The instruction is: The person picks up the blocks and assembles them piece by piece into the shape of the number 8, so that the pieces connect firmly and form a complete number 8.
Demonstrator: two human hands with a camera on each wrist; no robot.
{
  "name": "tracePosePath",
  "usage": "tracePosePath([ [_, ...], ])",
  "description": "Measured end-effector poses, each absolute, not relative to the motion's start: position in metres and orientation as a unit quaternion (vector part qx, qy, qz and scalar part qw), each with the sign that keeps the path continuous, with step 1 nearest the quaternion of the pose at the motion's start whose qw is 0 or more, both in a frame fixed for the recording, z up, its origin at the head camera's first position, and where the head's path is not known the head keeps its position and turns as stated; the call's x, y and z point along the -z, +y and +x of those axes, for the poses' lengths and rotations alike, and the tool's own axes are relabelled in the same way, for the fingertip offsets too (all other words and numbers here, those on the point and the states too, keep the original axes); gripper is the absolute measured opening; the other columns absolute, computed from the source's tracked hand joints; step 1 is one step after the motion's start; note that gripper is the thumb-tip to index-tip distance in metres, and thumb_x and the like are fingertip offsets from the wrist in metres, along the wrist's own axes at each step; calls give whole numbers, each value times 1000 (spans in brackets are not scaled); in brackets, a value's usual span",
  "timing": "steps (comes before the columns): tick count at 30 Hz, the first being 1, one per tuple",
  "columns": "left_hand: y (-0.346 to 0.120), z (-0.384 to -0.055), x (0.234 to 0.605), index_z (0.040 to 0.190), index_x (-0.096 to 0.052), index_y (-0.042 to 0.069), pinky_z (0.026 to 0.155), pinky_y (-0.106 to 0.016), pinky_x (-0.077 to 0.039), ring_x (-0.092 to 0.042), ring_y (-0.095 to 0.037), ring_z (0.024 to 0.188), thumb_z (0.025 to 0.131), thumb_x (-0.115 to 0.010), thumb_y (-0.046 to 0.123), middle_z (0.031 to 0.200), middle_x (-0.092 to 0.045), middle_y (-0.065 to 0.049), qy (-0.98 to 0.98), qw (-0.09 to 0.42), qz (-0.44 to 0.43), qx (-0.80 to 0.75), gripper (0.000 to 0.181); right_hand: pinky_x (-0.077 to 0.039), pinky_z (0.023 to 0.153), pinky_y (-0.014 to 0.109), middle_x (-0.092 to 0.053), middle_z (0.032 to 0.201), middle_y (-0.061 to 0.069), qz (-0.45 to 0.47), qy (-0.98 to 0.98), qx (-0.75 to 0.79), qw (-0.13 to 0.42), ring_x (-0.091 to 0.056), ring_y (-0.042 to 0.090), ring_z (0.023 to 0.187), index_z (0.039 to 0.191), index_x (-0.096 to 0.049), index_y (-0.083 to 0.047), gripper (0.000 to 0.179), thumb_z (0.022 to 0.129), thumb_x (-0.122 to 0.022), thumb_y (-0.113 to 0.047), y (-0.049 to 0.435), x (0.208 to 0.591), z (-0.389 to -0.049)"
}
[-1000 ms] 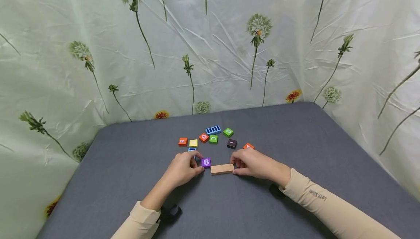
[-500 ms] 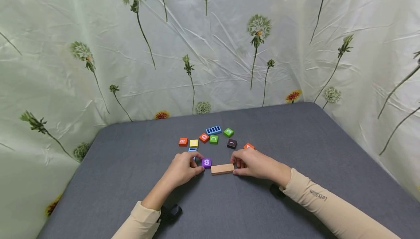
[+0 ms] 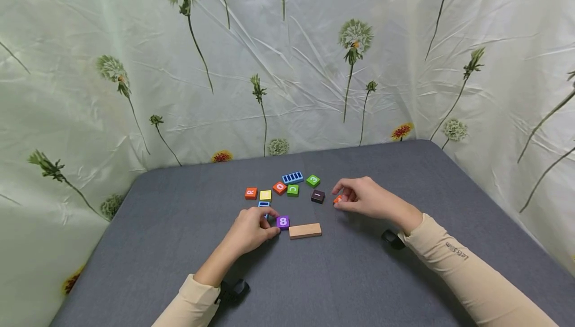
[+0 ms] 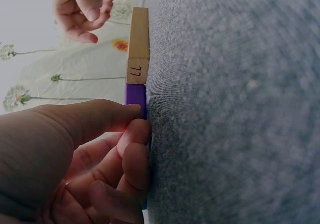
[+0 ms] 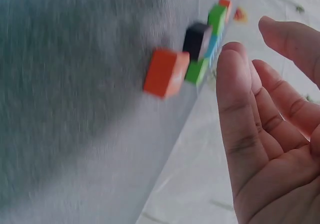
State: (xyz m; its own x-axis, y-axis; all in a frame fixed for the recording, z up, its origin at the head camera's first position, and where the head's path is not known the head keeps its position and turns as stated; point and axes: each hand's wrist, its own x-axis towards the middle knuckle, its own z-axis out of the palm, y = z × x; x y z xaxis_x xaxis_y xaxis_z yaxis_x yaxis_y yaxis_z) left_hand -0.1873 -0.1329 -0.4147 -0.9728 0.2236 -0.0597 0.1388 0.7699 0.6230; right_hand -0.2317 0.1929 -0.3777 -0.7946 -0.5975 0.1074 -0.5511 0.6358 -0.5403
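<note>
My left hand [image 3: 253,229] pinches the purple number block [image 3: 282,222], marked 8, at its left side; thumb and fingertips show against the block [image 4: 135,94] in the left wrist view. Against its right side lies a plain wooden block [image 3: 305,230], whose end carries printed marks in the left wrist view. My right hand [image 3: 366,198] hovers near an orange letter block [image 3: 337,199], partly covering it in the head view. In the right wrist view its thumb and fingers stand apart with nothing between them, and the orange block [image 5: 162,73] lies beyond the fingertips.
Behind the hands lie a black block [image 3: 317,196], green blocks [image 3: 313,180] [image 3: 293,190], orange blocks [image 3: 279,187] [image 3: 251,193], a yellow block [image 3: 265,195] and a blue slotted block [image 3: 293,177]. Another blue block [image 3: 263,204] is partly behind my left hand. A floral curtain [image 3: 305,67] hangs behind the grey table [image 3: 341,287].
My right hand has left the wooden block's right end and moved right and away from me, to the orange block. The left hand and the purple block have stayed in place.
</note>
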Motion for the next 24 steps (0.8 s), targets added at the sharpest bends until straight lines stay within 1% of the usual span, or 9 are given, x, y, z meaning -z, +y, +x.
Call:
tracePosePath([
  [7, -133, -187, 415, 113, -78, 14, 55, -26, -40, -55, -8, 59, 91, -87, 14, 68, -64, 4, 937, 67, 95, -328, 24, -47, 65, 24, -64, 78, -5, -281, 916, 282, 51, -55, 5, 67, 116, -74, -1, 25, 97, -80, -15, 211, 377, -243],
  [13, -134, -187, 414, 115, -78, 13, 53, -25, -40, -54, -8, 59, 91, -86, 14, 68, -64, 4, 935, 68, 100, -335, 25, -43, 62, 24, -62, 77, -4, -271, 918, 280, 72, -52, 7, 67, 119, -74, -1, 26, 97, -80, -15, 220, 385, -250],
  [16, -135, -187, 415, 115, -78, 12, 52, -25, -40, -54, -8, 58, 91, -86, 14, 68, -64, 4, 934, 68, 103, -336, 25, -43, 61, 24, -62, 77, -3, -266, 916, 286, 89, -52, 8, 67, 122, -74, -1, 28, 98, -79, -15, 223, 389, -254],
  [24, -135, -189, 416, 114, -79, 14, 54, -26, -41, -55, -9, 58, 91, -87, 15, 67, -64, 5, 933, 69, 97, -339, 24, -45, 65, 24, -62, 80, -4, -270, 909, 297, 116, -54, 6, 69, 125, -73, -6, 29, 98, -79, -14, 223, 401, -263],
])
